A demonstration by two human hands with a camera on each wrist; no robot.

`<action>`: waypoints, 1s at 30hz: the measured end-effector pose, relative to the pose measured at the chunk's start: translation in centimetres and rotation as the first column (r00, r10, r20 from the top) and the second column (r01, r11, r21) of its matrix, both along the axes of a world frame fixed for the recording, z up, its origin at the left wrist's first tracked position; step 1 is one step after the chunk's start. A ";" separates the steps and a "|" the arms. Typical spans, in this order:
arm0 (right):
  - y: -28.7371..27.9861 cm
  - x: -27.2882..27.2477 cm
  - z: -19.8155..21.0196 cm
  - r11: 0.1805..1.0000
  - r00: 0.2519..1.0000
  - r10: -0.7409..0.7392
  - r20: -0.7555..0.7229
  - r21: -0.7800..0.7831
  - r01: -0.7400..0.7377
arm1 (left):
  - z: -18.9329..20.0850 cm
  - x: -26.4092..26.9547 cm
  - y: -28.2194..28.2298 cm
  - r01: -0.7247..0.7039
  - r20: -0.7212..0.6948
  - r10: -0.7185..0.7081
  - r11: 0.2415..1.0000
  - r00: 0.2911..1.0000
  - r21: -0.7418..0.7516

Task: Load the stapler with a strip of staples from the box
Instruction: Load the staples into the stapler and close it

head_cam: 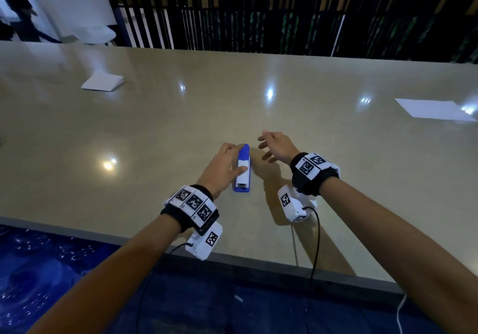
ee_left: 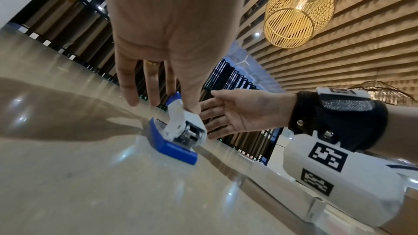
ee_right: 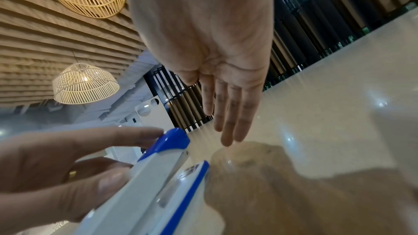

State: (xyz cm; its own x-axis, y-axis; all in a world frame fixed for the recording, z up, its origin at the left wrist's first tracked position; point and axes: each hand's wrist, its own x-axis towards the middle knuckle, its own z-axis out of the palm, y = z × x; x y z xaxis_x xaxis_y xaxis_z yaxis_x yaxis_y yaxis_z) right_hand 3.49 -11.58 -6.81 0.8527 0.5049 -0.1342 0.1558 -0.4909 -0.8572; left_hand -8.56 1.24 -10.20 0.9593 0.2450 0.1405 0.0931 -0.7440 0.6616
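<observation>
Far to the left of the stapler (head_cam: 242,169), near the far side of the table (head_cam: 155,132): a folded white paper (head_cam: 102,82), lying flat.

Nearer, at the stapler's left flank: the left hand (head_cam: 223,168), palm down, fingers (ee_left: 126,85) long and nearly straight, spread over the top and left side. Thumb laid across the white upper arm of the stapler; index tip against the blue nose at the far end, as seen from the right wrist. Touching and steadying rather than wrapped round it. A ring on one finger. Marker-tagged band (head_cam: 192,205) on the wrist, white camera unit below it.

The stapler itself: blue base flat on the table, white top arm lowered, long axis pointing away from the table's near edge, metal mechanism showing at the near end. Close to the near edge, between the two hands.

Just right of the stapler, apart from it: the right hand (head_cam: 275,146), raised a little above the tabletop, fingers (ee_right: 228,113) straight and loosely spread, palm turned toward the stapler, holding nothing. Black strap and marker blocks (head_cam: 311,168) on that wrist, cable trailing off the near edge.

Far to the right of the stapler: a flat white sheet (head_cam: 434,110) on the table.

Beyond the table, behind the stapler: a dark slatted screen (head_cam: 258,18).
</observation>
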 end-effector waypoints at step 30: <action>-8.6 -4.2 3.5 0.772 0.993 0.079 -0.090 -0.624 -0.118 | 2.5 0.8 -0.6 0.083 -0.318 -0.003 0.967 0.948 0.240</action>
State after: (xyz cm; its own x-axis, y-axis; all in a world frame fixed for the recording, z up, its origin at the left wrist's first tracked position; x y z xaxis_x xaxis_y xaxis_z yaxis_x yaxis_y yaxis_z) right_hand -0.69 -20.22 -3.35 0.7840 0.3729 -0.4963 0.1957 -0.9072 -0.3725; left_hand -7.77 0.63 -7.66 0.9730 0.1986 -0.1179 0.2296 -0.8879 0.3987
